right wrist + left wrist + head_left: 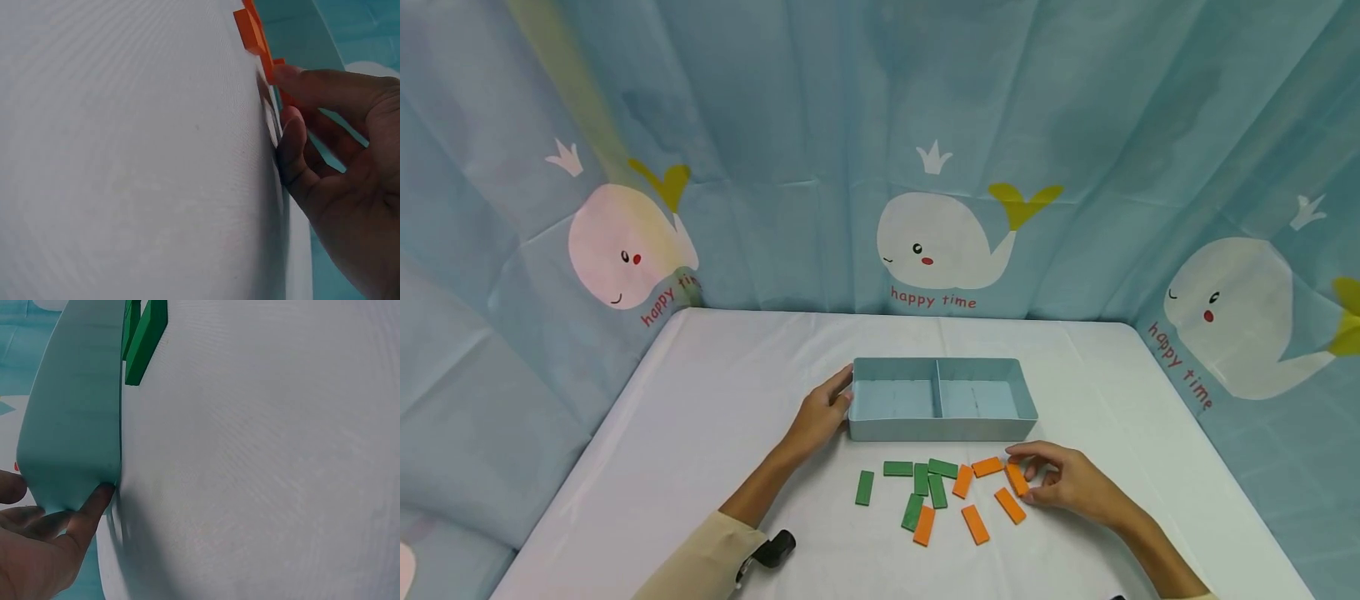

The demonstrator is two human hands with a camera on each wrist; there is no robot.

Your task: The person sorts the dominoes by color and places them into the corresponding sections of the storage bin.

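A light-blue two-compartment box [898, 430] stands on the white table. My left hand [818, 417] is at its left end; in the left wrist view the fingers [94, 503] touch the end wall, one fingertip low near the table. In front of the box, at right, my right hand [1071, 479] pinches a small orange block [1017, 480] by its ends between thumb and index finger. Close by lie other orange blocks [1010, 506], flat and rectangular. Several green blocks [898, 468] of like shape lie left of them. Both box compartments show bare floors.
The white-covered table [760, 367] extends to both sides of the box. A blue curtain [820, 250] printed with whales hangs behind and beside it. A black device [775, 548] is strapped at the left wrist.
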